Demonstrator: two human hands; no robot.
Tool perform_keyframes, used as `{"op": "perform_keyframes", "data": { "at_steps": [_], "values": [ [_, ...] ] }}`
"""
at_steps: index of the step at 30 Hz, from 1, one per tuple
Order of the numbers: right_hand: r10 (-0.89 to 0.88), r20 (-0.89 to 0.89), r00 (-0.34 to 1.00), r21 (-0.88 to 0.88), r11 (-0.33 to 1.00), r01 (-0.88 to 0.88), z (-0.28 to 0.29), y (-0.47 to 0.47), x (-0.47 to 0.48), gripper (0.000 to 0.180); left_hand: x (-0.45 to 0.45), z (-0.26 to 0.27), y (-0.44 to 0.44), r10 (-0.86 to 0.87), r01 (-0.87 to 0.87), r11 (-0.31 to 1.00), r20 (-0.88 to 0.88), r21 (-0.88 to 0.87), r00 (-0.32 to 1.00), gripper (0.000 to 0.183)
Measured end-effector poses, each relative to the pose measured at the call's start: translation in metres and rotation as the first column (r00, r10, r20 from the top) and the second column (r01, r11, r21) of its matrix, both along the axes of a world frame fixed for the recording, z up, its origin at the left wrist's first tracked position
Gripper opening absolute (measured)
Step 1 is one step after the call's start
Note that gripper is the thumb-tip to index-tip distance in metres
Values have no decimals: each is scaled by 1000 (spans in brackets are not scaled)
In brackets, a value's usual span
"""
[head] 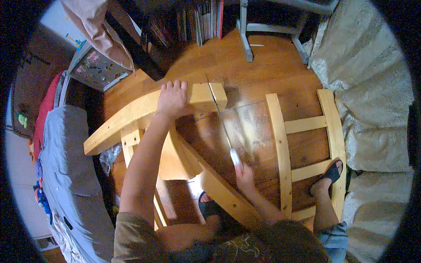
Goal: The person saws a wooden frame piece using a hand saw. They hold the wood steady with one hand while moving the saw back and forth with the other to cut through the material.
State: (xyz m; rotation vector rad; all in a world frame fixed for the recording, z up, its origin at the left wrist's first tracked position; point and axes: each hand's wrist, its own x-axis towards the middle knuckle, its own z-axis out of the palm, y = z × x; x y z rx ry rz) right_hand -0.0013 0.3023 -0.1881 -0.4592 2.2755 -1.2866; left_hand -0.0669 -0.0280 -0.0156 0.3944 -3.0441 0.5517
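My left hand (172, 98) presses down on the top of a thick, pale wooden beam (138, 107), fingers curled over its far edge. The beam is part of a wooden frame with a slanting leg (213, 174). To the right, my right hand (245, 176) grips the whitish handle of a handsaw (227, 136). The thin blade is seen nearly edge-on and sits in a cut across the beam near its right end, marking off a short end block (219, 95). The depth of the cut cannot be told.
A ladder-like wooden frame (284, 144) lies on the wooden floor at the right, with my sandalled foot on it. Patterned curtains (371, 82) hang beyond. A bed with a grey-blue cover (61, 151) stands left. Books (207, 23) and a metal stand (245, 39) are at the far side.
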Motion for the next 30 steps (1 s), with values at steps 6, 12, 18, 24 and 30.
{"op": "perform_keyframes", "data": {
  "at_steps": [6,12,18,24,30],
  "values": [
    [24,59,998,8,1000,-25,32,22,18,40,-4,7,10,6,-5,1000,29,-31,1000,81],
    [-83,-25,996,-6,997,83,68,-101,-81,55,-7,12,14,-30,31,998,18,-45,999,84],
    [30,80,996,-73,997,-24,32,-11,-25,41,-6,3,11,-84,87,987,27,-135,996,84],
    [117,257,959,-81,992,-99,48,26,-9,42,-8,15,25,-43,44,997,28,-64,999,86],
    [63,153,986,-68,996,-53,66,-77,-82,40,-11,6,20,-73,78,994,69,-77,995,89]
  ]
}}
